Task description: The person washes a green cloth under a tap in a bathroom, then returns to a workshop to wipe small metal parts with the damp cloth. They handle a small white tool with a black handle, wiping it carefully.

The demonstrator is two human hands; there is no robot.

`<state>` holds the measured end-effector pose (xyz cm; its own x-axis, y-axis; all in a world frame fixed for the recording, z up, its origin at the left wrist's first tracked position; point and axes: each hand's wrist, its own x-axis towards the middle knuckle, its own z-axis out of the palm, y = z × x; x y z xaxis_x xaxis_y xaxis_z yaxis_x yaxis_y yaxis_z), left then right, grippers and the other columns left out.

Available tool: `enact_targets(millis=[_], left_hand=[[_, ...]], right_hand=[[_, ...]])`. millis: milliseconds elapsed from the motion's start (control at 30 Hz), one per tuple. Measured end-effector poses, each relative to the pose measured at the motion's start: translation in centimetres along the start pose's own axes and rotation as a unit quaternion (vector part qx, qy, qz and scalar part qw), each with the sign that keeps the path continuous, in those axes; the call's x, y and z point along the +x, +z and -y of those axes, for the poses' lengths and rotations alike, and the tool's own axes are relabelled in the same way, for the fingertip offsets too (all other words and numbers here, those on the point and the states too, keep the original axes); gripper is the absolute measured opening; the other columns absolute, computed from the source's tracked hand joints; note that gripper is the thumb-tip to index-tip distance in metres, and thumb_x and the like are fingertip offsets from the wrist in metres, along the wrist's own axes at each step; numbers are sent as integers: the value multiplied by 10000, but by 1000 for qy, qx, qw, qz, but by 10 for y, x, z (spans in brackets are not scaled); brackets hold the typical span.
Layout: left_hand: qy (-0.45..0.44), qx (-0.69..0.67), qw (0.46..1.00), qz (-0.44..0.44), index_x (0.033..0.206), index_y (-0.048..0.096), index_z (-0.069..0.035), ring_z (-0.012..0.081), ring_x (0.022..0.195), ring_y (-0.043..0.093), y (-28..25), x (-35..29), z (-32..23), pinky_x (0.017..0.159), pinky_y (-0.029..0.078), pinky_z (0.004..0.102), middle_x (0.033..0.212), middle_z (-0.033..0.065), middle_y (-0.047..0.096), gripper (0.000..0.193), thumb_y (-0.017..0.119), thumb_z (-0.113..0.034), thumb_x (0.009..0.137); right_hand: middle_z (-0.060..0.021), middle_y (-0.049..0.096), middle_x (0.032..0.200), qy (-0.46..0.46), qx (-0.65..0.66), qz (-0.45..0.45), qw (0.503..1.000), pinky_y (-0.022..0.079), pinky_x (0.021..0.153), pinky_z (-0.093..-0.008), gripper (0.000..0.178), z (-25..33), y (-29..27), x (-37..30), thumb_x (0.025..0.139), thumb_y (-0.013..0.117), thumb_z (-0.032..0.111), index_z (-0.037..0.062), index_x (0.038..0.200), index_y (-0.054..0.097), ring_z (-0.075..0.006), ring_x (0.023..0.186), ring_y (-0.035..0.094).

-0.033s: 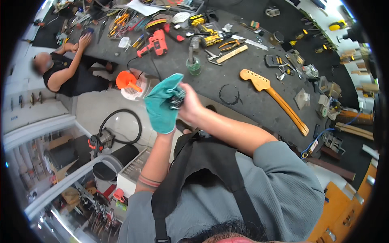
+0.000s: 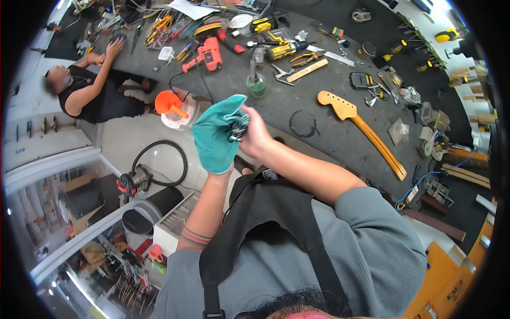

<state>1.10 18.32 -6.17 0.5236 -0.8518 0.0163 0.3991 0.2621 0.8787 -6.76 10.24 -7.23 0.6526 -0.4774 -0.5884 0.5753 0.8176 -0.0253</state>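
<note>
Meeting at a teal cloth (image 2: 212,139), the person's two hands are close together. The left hand (image 2: 227,172) is almost wholly covered by it, so whether its fingers are closed cannot be told. The right hand (image 2: 256,134) presses against small dark, shiny pieces (image 2: 238,129) lying in the cloth; its fingertips are hidden, so its grip cannot be told either. From the cloth, a black wire ring (image 2: 303,124) lies at three o'clock, with a guitar neck (image 2: 366,135) beyond. At one o'clock a jar of green liquid (image 2: 256,86) stands between the cloth and a yellow drill (image 2: 284,50). A red power tool (image 2: 206,57) lies near twelve, an orange funnel (image 2: 171,102) at ten, with a co-worker (image 2: 85,95) farther out.
</note>
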Motion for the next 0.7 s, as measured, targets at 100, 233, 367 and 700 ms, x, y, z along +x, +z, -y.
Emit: enact_targets(millis=[100,233,367,700], left_hand=[[-83,-60,994,46,1552,512,-59,271,1318,636,21,3,-5,1158,483,417,1455,140,647,555,587,-341,1079],[-99,-30,994,35,1585,471,-65,313,1366,622,33,2,5,1190,468,442,1491,178,633,604,542,-410,1095],[-91,3,996,9,1611,442,-75,313,1404,596,47,2,10,1208,456,448,1516,166,611,617,544,-409,1102],[-40,35,994,94,1664,363,-95,372,1480,523,84,21,-2,1240,440,501,1635,146,492,677,621,-346,1090]], right_hand=[[-91,753,1060,-43,1,-26,999,525,982,-452,433,19,-22,2,1095,471,464,91,1097,690,-261,1042,690],[-81,758,1054,-52,-7,-17,998,523,962,-433,426,29,-27,3,1093,470,465,106,1100,700,-263,1034,693],[-69,757,1075,-33,-44,-21,998,514,951,-450,414,47,-29,-7,1082,484,466,119,1117,708,-260,1054,685],[-80,730,1016,12,-20,9,1000,606,891,-496,316,69,-82,23,1039,566,396,126,1118,710,-255,963,702]])
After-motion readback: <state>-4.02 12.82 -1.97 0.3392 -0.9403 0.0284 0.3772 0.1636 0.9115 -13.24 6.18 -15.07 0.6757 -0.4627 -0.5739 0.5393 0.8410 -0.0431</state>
